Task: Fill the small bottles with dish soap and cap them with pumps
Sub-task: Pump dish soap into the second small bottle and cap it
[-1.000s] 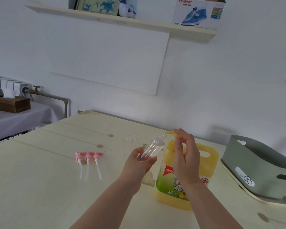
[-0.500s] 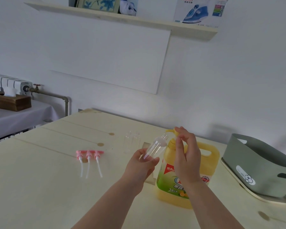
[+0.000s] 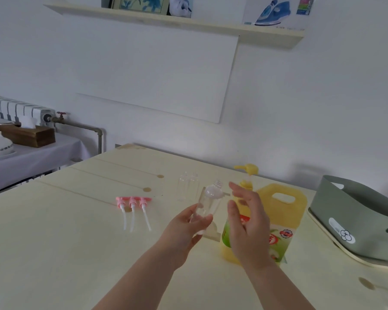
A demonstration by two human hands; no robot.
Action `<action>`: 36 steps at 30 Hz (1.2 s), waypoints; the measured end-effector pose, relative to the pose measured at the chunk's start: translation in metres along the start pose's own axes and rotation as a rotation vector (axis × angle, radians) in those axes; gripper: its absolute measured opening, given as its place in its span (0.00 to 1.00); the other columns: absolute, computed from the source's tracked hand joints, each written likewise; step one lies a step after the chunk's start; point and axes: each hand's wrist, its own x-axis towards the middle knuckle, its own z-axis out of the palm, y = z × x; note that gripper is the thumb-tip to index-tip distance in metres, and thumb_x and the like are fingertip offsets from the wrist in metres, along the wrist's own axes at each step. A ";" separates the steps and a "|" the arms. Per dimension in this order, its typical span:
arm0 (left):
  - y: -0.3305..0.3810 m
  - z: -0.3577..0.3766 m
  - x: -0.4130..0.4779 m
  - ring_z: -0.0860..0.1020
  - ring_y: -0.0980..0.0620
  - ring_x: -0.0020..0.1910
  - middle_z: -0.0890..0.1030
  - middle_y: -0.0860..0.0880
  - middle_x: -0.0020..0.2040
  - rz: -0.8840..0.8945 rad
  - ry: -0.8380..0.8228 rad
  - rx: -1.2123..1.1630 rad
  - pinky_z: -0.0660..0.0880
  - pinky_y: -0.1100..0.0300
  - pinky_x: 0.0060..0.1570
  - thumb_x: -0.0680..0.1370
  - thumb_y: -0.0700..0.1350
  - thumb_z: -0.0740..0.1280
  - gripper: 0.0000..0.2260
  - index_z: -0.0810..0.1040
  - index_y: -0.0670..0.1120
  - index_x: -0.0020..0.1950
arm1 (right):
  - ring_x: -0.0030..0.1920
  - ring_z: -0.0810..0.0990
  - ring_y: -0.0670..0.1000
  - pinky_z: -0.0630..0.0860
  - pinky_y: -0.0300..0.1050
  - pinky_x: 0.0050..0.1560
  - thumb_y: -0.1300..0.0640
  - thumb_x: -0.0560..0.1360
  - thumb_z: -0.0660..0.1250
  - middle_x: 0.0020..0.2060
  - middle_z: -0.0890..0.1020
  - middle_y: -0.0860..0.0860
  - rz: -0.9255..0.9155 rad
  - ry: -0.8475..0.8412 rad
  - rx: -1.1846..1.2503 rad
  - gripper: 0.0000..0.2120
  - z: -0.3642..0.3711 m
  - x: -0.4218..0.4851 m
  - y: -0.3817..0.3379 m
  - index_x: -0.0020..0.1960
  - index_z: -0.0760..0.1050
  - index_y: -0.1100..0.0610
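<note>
The table (image 3: 65, 253) is showing pale, matt wood. The small bottle (image 3: 207, 203) is presenting as clear, smooth plastic, the dish soap jug (image 3: 286, 214) as translucent yellow plastic.

Soap jug (image 3: 283, 211) just behind right hand (image 3: 248, 222)

Clear bottle (image 3: 207, 202) tilted; soap jug (image 3: 280, 211) upright; pumps (image 3: 133, 201) flat.

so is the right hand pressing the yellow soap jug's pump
No, the right hand is open in front of the yellow plastic soap jug, below its yellow pump.
</note>
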 end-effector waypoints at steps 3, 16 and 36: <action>-0.005 -0.012 -0.012 0.77 0.58 0.38 0.78 0.55 0.37 0.007 0.015 0.025 0.72 0.61 0.54 0.74 0.40 0.71 0.14 0.79 0.48 0.59 | 0.55 0.77 0.39 0.71 0.35 0.54 0.49 0.78 0.64 0.53 0.78 0.34 0.221 -0.154 0.083 0.09 0.011 -0.014 -0.011 0.58 0.73 0.44; -0.020 -0.068 -0.040 0.78 0.61 0.50 0.82 0.57 0.49 0.096 0.279 0.760 0.70 0.70 0.46 0.68 0.45 0.76 0.18 0.79 0.52 0.57 | 0.50 0.78 0.38 0.73 0.38 0.55 0.56 0.76 0.68 0.48 0.78 0.28 0.448 -0.446 0.157 0.10 0.051 -0.058 -0.021 0.52 0.73 0.41; -0.006 -0.136 -0.043 0.80 0.58 0.41 0.82 0.55 0.43 0.038 0.410 0.901 0.73 0.68 0.38 0.66 0.43 0.77 0.14 0.79 0.53 0.47 | 0.46 0.77 0.38 0.68 0.24 0.42 0.62 0.78 0.62 0.47 0.80 0.41 0.499 -0.578 -0.001 0.11 0.122 -0.046 0.025 0.49 0.75 0.46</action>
